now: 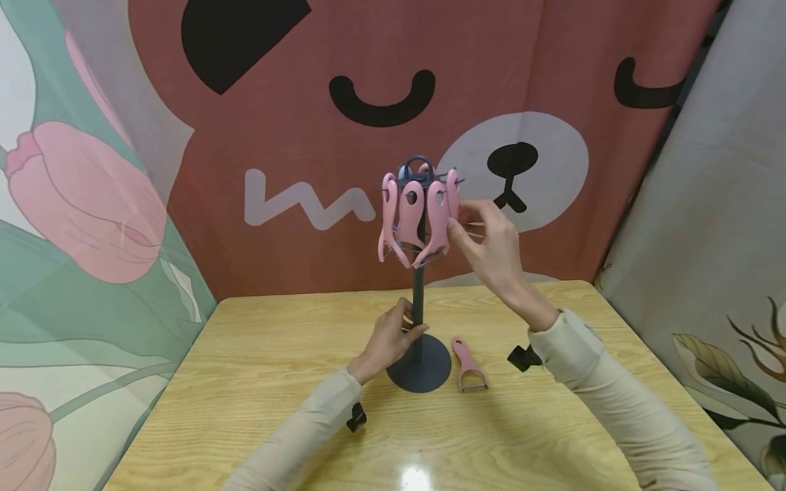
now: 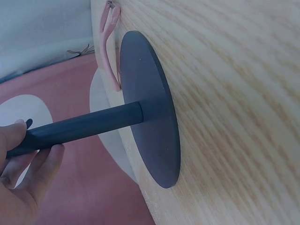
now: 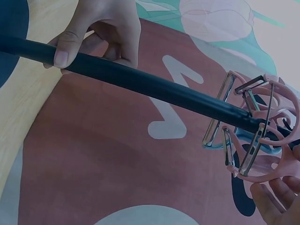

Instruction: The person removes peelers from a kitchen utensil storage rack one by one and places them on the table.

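A dark upright stand [image 1: 418, 290] with a round base [image 1: 424, 375] has several pink peelers [image 1: 410, 211] hanging by their handle holes from hooks at its top, blades downward. Light blue parts show among them in the right wrist view. My left hand [image 1: 389, 334] grips the pole low down, thumb on one side and fingers on the other, just above the base. At the right of the ring of peelers, my right hand [image 1: 494, 245] pinches a hanging pink peeler [image 1: 453, 194] between thumb and fingers. Its lower part is partly hidden by the hand.
One loose pink peeler [image 1: 465, 360] lies on the wooden table [image 1: 276, 409], right of the base, blade end toward me. A brown curtain with a bear print [image 1: 276, 123] hangs behind the table. Patterned cloths flank both sides.
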{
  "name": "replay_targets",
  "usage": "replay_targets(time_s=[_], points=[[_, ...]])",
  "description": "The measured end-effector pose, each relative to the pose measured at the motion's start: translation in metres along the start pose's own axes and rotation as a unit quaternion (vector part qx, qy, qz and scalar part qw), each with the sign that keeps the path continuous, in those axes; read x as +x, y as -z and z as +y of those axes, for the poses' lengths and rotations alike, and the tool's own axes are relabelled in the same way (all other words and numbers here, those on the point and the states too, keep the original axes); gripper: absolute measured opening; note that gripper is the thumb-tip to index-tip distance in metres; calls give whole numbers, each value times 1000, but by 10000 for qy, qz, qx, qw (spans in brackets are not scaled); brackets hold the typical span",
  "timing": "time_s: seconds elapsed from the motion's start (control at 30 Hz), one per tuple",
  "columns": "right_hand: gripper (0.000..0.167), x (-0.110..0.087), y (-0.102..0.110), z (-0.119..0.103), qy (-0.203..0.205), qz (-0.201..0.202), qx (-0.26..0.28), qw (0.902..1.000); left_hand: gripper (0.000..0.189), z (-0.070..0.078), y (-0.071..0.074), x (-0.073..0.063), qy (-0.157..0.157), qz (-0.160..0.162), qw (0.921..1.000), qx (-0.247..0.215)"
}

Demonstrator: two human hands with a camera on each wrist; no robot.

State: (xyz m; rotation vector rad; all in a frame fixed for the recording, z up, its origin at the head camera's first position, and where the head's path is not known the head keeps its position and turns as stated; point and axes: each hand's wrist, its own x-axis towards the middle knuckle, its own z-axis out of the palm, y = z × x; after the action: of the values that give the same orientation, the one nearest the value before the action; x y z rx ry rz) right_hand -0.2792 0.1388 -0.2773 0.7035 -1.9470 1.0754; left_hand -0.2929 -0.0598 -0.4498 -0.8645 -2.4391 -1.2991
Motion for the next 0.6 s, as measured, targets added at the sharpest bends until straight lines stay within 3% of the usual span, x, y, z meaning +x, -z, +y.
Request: replay_targets(time_s=[0.6], points=[[27,3,6,0,127,181,-120,9997,26,0,0,0,112,-28,9999,-25]])
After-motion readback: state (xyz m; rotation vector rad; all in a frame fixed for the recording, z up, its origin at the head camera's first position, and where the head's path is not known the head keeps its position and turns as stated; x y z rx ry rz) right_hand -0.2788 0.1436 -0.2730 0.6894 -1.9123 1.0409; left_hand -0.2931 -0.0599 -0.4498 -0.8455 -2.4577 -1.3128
